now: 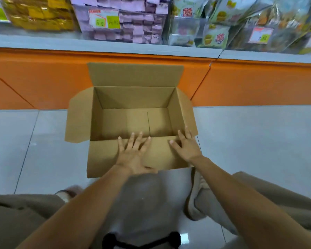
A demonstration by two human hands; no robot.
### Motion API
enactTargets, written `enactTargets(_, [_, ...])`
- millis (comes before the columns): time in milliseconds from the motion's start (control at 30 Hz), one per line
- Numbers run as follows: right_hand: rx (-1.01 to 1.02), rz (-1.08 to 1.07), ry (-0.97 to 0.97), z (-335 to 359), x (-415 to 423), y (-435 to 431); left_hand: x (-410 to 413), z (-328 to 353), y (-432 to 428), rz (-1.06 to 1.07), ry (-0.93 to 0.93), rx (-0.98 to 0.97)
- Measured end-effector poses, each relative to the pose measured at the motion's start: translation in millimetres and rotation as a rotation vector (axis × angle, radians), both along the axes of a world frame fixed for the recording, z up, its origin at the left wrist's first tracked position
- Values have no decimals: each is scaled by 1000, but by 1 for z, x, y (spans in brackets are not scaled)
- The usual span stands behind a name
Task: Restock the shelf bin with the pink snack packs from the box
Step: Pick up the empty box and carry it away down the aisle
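Box (133, 97): open cardboard, standing on the floor (250, 141) close in front of the orange base (43, 78) of the shelving. We see its bare cardboard bottom. The far flap stands up against the orange, the left flap splays outward, and the near flap is folded out toward the person.
Trouser legs (16, 221): beige, at both lower corners of the view, one on either side of the box's near end.
Shelf bin (79, 24): clear-walled, on the grey ledge (43, 42) above and behind the box, roughly over the box's left and middle part.
Pink snack packs (142, 8): small lilac-pink packs piled in the shelf bin and filling it up to the top edge of the view. They are too blurred for us to read any print.
Yellow packs (41, 13): heaped just left of the shelf bin on the same ledge.
Green-and-white bags (217, 15): stacked just right of the shelf bin and running on toward the ledge's right end.
Left hand (135, 151): palm down on the box's near flap at about the middle, fingers straight and spread apart, fingertips reaching the near rim. It grips nothing.
Right hand (186, 146): palm down at the box's near right corner, fingers straight and spread, thumb on the near flap, and the outer fingers lying over the right rim. It grips nothing that we can see.
Price tag (104, 18): white with yellow-green stickers, on the front wall of the shelf bin toward its left side. We cannot read the figures.
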State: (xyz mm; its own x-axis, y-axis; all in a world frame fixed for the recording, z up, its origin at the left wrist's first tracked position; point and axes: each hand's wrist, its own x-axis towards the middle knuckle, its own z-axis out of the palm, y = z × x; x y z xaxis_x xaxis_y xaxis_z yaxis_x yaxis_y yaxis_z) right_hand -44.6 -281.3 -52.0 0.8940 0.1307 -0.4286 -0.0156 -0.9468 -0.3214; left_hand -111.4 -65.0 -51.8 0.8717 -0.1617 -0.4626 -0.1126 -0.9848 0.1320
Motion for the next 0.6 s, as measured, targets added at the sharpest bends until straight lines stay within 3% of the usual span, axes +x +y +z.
enactTargets(333, [-30,42,63,14,-76,90,-59,3,71,12,-81,183])
enactTargets(467, [-12,112,137,27,-107,137,-92,7,104,309,-14,87])
enactTargets(600, [-43,241,22,37,-99,159,-100,14,107,665,-7,-45])
